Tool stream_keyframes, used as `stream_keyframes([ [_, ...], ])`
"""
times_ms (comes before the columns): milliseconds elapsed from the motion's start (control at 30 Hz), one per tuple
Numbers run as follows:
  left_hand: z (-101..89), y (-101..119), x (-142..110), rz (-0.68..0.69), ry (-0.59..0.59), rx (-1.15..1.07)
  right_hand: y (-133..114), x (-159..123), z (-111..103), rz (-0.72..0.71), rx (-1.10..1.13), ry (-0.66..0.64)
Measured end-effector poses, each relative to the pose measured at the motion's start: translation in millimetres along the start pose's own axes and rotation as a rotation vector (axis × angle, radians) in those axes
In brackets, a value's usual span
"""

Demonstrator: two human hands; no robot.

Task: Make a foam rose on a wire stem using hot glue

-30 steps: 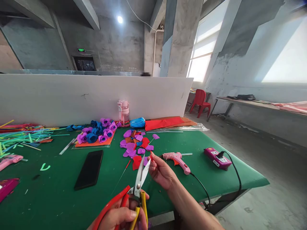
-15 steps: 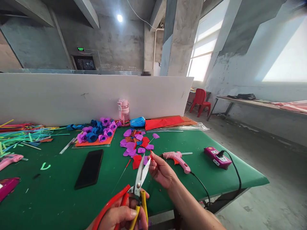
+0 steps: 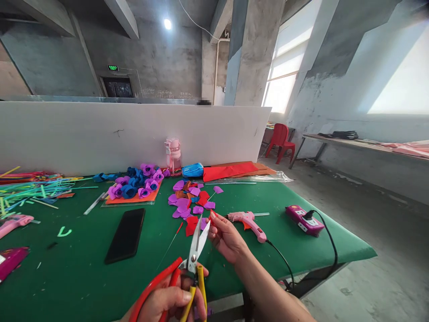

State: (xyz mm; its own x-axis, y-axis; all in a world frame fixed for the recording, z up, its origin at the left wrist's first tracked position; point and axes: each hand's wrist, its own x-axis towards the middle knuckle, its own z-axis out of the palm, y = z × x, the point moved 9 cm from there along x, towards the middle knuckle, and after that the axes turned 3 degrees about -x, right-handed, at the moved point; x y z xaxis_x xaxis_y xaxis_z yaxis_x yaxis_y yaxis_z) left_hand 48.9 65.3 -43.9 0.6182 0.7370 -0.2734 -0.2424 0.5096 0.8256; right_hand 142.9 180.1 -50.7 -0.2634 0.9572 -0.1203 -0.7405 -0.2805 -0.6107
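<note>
Head cam, my only feed. Taking the phone as reference; it lies flat on the green table.

Left hand: nearer me than the phone and to its right, fingers wrapped round the handles of the scissors. Blades point away from me, spread apart. I can't tell if either blade touches anything.

Right hand: right of the phone, thumb and fingers pinched on a small red piece, mostly covered by the fingers. That piece sits right of the phone, just beside the blade tips.

Between phone and scissors I've got a red-tipped wire. Loose petals, mostly purple, some red, are right of the phone and a bit farther out. Glue gun is well right of the phone, just past the right hand; power strip farther right again.

Beyond the phone: purple and blue flowers, heaped on an orange sheet. Pink bottle stands upright, farther back and right of the phone.
</note>
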Motion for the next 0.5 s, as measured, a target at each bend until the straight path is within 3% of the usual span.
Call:
stream_keyframes([
  [500, -7.9, -7.1, 2.4, -0.002, 0.016, -0.006, -2.2, -1.8, -0.1, -0.022, -0.038, 0.022],
])
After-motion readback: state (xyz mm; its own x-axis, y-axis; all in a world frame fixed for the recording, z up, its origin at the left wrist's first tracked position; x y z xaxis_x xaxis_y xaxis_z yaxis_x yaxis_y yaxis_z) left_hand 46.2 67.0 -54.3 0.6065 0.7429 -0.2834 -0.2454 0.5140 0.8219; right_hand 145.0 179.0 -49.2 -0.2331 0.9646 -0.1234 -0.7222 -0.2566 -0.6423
